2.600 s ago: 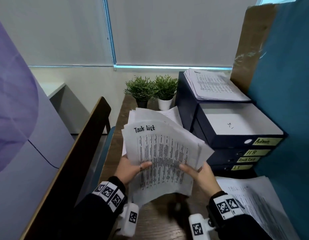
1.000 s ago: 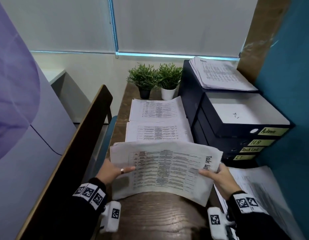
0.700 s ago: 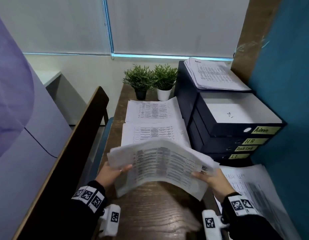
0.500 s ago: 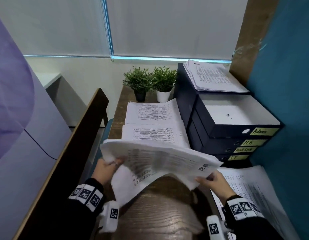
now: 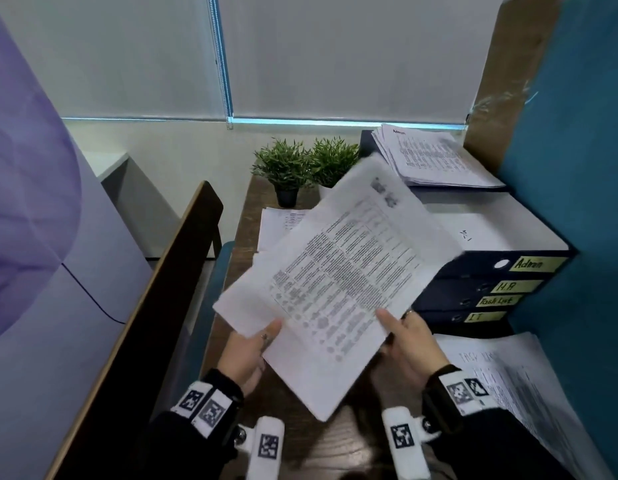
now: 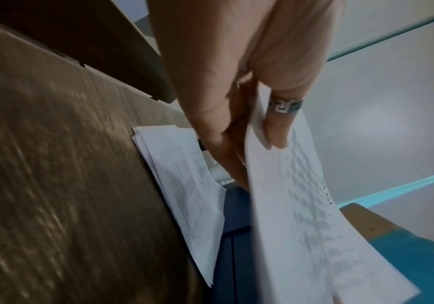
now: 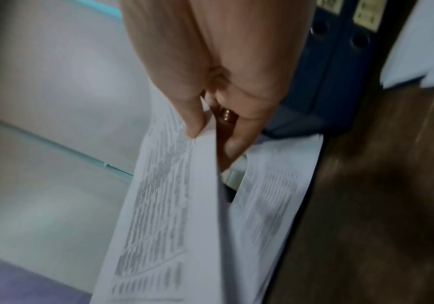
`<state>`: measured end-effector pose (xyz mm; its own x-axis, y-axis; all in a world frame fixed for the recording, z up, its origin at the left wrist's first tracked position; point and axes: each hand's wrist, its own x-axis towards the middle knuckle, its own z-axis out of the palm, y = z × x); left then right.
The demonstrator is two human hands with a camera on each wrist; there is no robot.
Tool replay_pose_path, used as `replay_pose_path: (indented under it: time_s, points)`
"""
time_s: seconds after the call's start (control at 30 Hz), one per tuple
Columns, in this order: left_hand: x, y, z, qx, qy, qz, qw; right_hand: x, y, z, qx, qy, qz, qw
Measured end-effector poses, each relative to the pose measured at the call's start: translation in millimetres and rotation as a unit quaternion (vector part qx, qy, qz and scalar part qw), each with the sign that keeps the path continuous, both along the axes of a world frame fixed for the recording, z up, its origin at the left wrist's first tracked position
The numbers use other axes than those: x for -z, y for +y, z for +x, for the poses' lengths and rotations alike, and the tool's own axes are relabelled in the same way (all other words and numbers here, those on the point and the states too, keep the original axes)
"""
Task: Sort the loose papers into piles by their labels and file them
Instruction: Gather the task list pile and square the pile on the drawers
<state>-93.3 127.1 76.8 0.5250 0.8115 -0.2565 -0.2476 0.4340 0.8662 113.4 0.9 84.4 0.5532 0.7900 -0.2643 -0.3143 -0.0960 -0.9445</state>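
I hold a stack of printed papers (image 5: 338,282) tilted up above the desk, its blurred heading pointing to the far right. My left hand (image 5: 247,348) pinches its lower left edge, thumb on top (image 6: 275,123). My right hand (image 5: 406,336) pinches its lower right edge, thumb on top (image 7: 189,115). To the right stand stacked dark blue binders (image 5: 473,289) labelled Admin, HR, Task List and IT. A paper pile (image 5: 435,157) lies on top of them. Further piles lie on the desk behind the held stack (image 5: 279,223) and at the near right (image 5: 508,382).
Two small potted plants (image 5: 300,171) stand at the desk's far end. A dark wooden divider (image 5: 155,306) runs along the left edge of the wooden desk (image 5: 300,445). A teal partition (image 5: 584,168) closes off the right side.
The stack lay flat and sideways between my hands a second ago. It has been turned and lifted, so its heading now points up and to the far right.
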Motion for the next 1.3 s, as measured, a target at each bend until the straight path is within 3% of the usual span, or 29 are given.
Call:
replay_pose_path:
  time_s: [0.07,0.2,0.33,0.4,0.5,0.6,0.77,0.9,1.03,1.1,1.23,1.3]
  points:
    - [2,2,-9,0.029,0.033,-0.022,0.999,-3,-11,9,0.035,-0.053,-0.035,0.997]
    - [-5,15,-17,0.126,0.034,-0.026,0.991,-11,-45,28,0.007,-0.138,-0.084,0.987]
    - [0,-1,16,0.252,0.111,0.001,0.961,-12,-80,41,-0.024,-0.191,-0.181,0.964]
    - [8,-17,39,0.289,0.151,0.045,0.944,-9,-98,45,-0.044,-0.182,-0.211,0.959]
    - [12,-45,75,0.336,0.187,0.107,0.917,-5,-129,54,-0.005,-0.173,-0.270,0.947]
    - [23,-77,110,0.396,0.222,0.120,0.883,16,-166,80,0.016,-0.161,-0.310,0.937]
    - [48,-127,163,0.449,0.310,0.077,0.834,59,-195,124,0.046,-0.219,-0.424,0.878]
    - [67,-157,193,0.438,0.392,0.105,0.802,91,-202,141,0.069,-0.258,-0.502,0.822]
    - [94,-178,209,0.393,0.436,0.135,0.798,111,-209,146,0.118,-0.291,-0.510,0.801]
    - [102,-182,215,0.359,0.460,0.133,0.801,119,-211,149,0.148,-0.255,-0.501,0.814]
    - [100,-187,230,0.287,0.408,0.080,0.863,123,-213,143,0.134,-0.257,-0.523,0.801]
    - [97,-189,237,0.267,0.398,0.030,0.877,130,-216,140,0.093,-0.263,-0.542,0.793]
